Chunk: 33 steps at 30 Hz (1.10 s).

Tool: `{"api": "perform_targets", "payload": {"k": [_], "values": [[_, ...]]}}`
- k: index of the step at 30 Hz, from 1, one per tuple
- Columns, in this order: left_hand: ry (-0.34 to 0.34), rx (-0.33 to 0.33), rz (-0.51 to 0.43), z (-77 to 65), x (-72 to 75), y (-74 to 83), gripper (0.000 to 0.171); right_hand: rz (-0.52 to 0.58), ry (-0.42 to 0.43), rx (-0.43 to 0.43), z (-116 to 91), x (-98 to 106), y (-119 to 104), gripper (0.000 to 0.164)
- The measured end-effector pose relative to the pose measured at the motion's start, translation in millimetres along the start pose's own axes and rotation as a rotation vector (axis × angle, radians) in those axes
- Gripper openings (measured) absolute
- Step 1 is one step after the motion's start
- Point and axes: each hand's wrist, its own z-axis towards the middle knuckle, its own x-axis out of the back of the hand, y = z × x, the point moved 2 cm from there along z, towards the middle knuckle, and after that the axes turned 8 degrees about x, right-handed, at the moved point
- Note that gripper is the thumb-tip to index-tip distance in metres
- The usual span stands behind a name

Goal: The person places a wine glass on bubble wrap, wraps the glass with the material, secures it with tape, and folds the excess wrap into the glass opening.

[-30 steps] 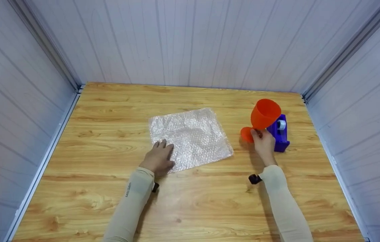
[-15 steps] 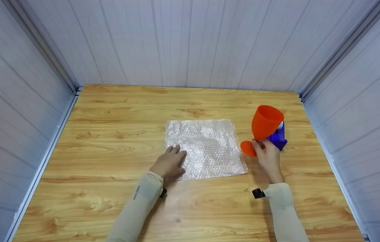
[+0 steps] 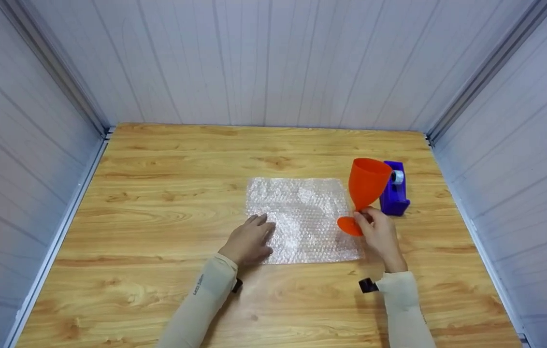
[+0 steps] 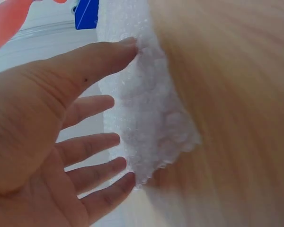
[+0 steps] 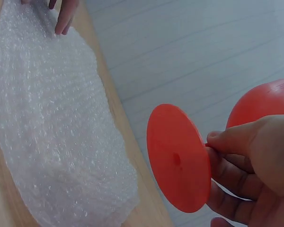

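A sheet of clear bubble wrap [image 3: 302,217] lies flat on the wooden table. My left hand [image 3: 250,240] rests on its left edge, fingers spread and fairly straight, as the left wrist view also shows. In my right hand [image 3: 381,237] an orange goblet [image 3: 369,182] is pinched by its stem, bowl up and leaning to the right. Its round foot [image 5: 177,158] faces the right wrist camera, and in the head view it overlaps the right side of the wrap. My thumb and fingers hide most of the stem.
A blue tape dispenser [image 3: 394,195] with a roll of tape stands on the table, just right of the goblet. White panelled walls [image 3: 264,63] enclose the wooden table [image 3: 157,290] at the back and both sides.
The bubble wrap has shifted right and nearer, turning straighter, with my left hand moving along on it. My right hand has brought the goblet nearer and left, away from the tape dispenser.
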Motion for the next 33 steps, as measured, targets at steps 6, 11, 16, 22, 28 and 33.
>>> {"api": "perform_targets", "payload": {"k": [6, 11, 16, 22, 28, 33], "values": [[0.146, -0.099, -0.08, -4.9, 7.2, -4.1, 0.056, 0.118, -0.088, -0.016, 5.5, -10.7, -8.4, 0.013], [0.296, -0.022, -0.168, -6.1, 19.5, -14.1, 0.042, 0.243, -0.163, -0.079, 10.8, -25.7, -21.4, 0.016], [0.332, 0.146, -0.204, -7.6, 22.0, -27.7, 0.041, 0.313, -0.261, -0.057, 17.0, -43.2, -51.4, 0.018], [0.315, 0.258, -0.247, -8.4, 19.0, -36.2, 0.041, 0.347, -0.328, -0.022, 25.2, -59.6, -88.8, 0.016], [0.32, 0.298, -0.262, -9.9, 16.6, -41.0, 0.04, 0.403, -0.384, -0.041, 31.1, -97.8, -76.6, 0.02], [0.336, 0.307, -0.27, -10.2, 14.6, -44.2, 0.035, 0.376, -0.422, -0.043, 32.9, -128.1, -68.7, 0.019]]}}
